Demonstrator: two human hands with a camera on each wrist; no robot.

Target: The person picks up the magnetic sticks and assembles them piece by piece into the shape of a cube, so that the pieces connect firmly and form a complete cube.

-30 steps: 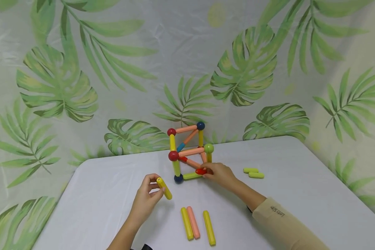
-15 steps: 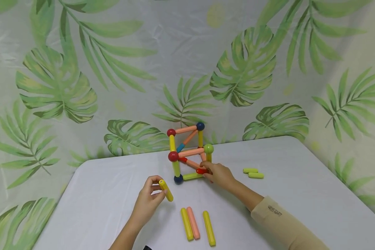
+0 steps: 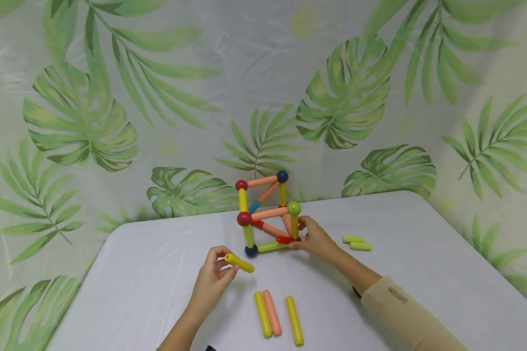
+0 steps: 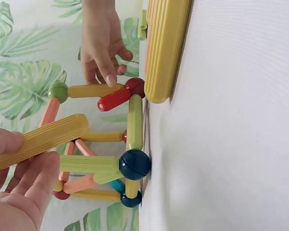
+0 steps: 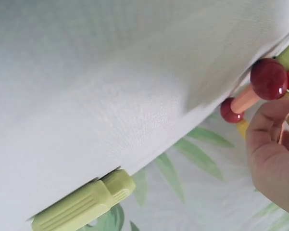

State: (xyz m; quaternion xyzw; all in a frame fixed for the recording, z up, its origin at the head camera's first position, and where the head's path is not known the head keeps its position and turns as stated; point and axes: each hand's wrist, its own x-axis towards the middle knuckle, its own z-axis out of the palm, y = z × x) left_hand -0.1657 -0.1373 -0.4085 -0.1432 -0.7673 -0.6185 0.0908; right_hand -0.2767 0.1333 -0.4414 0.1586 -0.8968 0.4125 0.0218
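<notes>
My left hand [image 3: 211,282] pinches a yellow building stick [image 3: 240,263] between thumb and fingers, held above the table in front of a cube-like frame. That frame is made of coloured sticks and balls, among them a red ball [image 3: 244,219], a green ball [image 3: 294,208] and a dark blue ball [image 4: 134,164]. My right hand [image 3: 320,241] is at its lower right corner, fingers loosely bent beside the upright yellow stick [image 3: 294,226] and a dark red ball [image 5: 269,79]. A short red stick [image 4: 114,98] sticks out from that ball, its other end free.
In front of the frame lie a yellow stick [image 3: 263,314], a pink stick [image 3: 272,312] and another yellow stick [image 3: 294,320]. Two short light green sticks [image 3: 360,246] lie to the right. A leaf-patterned cloth [image 3: 193,97] hangs behind the white table [image 3: 158,273].
My right hand has drawn back to the right from the red stick, uncovering the corner and upright yellow stick. The yellow stick in my left hand has moved slightly right and turned flatter.
</notes>
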